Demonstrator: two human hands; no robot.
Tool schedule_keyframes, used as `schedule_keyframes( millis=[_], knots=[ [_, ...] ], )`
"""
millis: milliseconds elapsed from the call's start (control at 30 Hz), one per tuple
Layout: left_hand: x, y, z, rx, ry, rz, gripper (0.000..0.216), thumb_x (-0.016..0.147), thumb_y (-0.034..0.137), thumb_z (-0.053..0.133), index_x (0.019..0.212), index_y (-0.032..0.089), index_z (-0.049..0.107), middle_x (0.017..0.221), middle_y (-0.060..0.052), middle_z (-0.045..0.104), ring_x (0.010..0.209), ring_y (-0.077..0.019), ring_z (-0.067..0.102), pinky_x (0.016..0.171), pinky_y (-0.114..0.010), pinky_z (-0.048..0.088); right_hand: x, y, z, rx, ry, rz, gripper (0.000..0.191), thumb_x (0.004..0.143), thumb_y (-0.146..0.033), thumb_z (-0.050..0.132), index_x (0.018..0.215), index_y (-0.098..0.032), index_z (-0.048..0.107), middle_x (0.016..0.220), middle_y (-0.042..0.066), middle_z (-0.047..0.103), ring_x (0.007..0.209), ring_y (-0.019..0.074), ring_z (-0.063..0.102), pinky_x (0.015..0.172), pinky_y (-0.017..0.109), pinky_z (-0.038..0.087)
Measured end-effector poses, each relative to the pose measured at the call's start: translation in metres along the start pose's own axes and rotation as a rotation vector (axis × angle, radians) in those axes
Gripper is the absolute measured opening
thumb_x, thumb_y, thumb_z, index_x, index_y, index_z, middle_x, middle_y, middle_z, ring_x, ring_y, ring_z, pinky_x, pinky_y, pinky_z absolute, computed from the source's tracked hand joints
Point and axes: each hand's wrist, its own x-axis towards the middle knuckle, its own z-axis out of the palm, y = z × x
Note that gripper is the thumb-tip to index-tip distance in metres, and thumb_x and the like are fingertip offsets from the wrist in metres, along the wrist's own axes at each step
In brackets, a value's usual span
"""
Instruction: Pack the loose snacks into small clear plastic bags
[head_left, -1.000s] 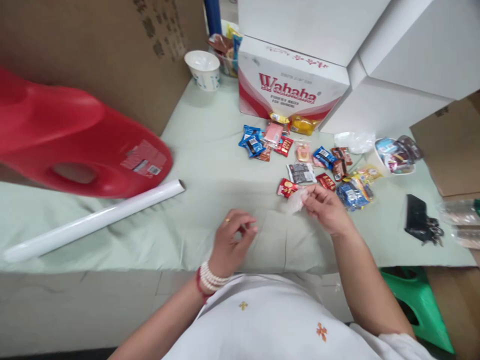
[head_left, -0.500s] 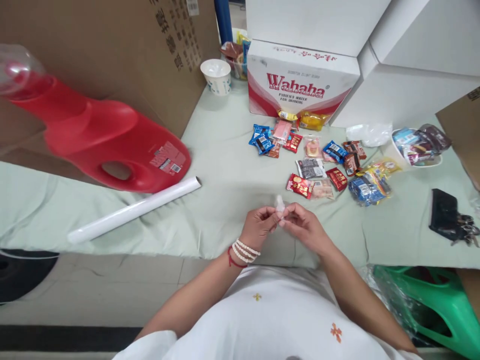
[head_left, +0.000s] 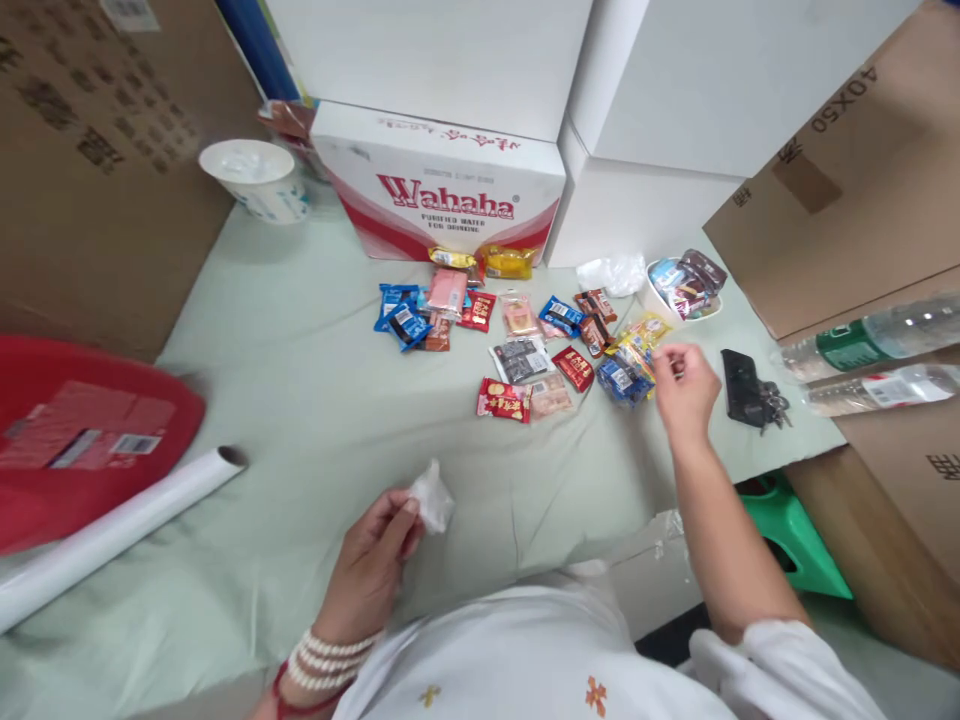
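My left hand (head_left: 371, 565) pinches a small crumpled clear plastic bag (head_left: 433, 496) just above the pale green cloth (head_left: 300, 380), near the front edge. My right hand (head_left: 684, 385) is stretched out to the right, fingers curled, right beside a pile of blue and yellow snack packets (head_left: 628, 368). Whether it holds anything I cannot make out. Several more small snack packets (head_left: 504, 399) lie scattered across the middle of the cloth.
A Wahaha box (head_left: 442, 195) and white boxes stand at the back. A paper cup (head_left: 255, 178) is back left, a red jug (head_left: 75, 440) and white roll (head_left: 112, 535) at left. A cup of snacks (head_left: 684, 290), black phone with keys (head_left: 742, 388) and bottles (head_left: 870, 345) lie right.
My hands were together on the clear bag. Now the left hand keeps it alone, and the right hand has reached out to the packets at the right. The view swung right.
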Motion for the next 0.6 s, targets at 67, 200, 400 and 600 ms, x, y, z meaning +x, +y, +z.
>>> schedule_keyframes(
  millis=[67, 200, 400, 600],
  knots=[
    [-0.001, -0.001, -0.006, 0.019, 0.03, -0.044, 0.049, 0.075, 0.066, 0.078, 0.078, 0.019, 0.061, 0.059, 0.005, 0.05, 0.056, -0.0102, 0.039, 0.051, -0.022, 0.034, 0.056, 0.037, 0.003, -0.23, 0.122, 0.018, 0.021, 0.087, -0.035, 0.062, 0.102, -0.02, 0.064, 0.109, 0.011, 0.065, 0.087, 0.024, 0.058, 0.095, 0.042, 0.046],
    [-0.001, 0.003, -0.004, 0.015, 0.088, -0.101, 0.052, 0.066, 0.068, 0.083, 0.076, 0.02, 0.064, 0.057, 0.005, 0.051, 0.055, -0.0102, 0.04, 0.049, -0.021, 0.034, 0.128, 0.092, 0.02, -0.439, 0.03, 0.038, 0.049, 0.079, -0.044, 0.071, 0.118, -0.016, 0.058, 0.123, 0.019, 0.06, 0.103, 0.0304, 0.057, 0.094, 0.044, 0.046],
    [0.0, 0.012, 0.004, 0.008, 0.177, -0.161, 0.057, 0.053, 0.07, 0.088, 0.07, 0.021, 0.065, 0.056, 0.005, 0.051, 0.054, -0.0099, 0.041, 0.047, -0.02, 0.037, 0.151, 0.132, 0.03, -0.532, 0.0, -0.045, 0.042, 0.09, -0.044, 0.058, 0.117, -0.013, 0.054, 0.112, 0.021, 0.064, 0.103, 0.0328, 0.053, 0.096, 0.048, 0.043],
    [-0.001, 0.013, 0.003, -0.052, 0.285, -0.256, 0.057, 0.041, 0.061, 0.096, 0.074, 0.022, 0.071, 0.062, 0.003, 0.059, 0.056, -0.0108, 0.047, 0.047, -0.02, 0.044, 0.184, 0.156, 0.016, -0.54, 0.047, 0.063, 0.041, 0.087, -0.036, 0.063, 0.117, -0.01, 0.054, 0.112, 0.023, 0.064, 0.104, 0.0333, 0.055, 0.101, 0.05, 0.039]
  ],
)
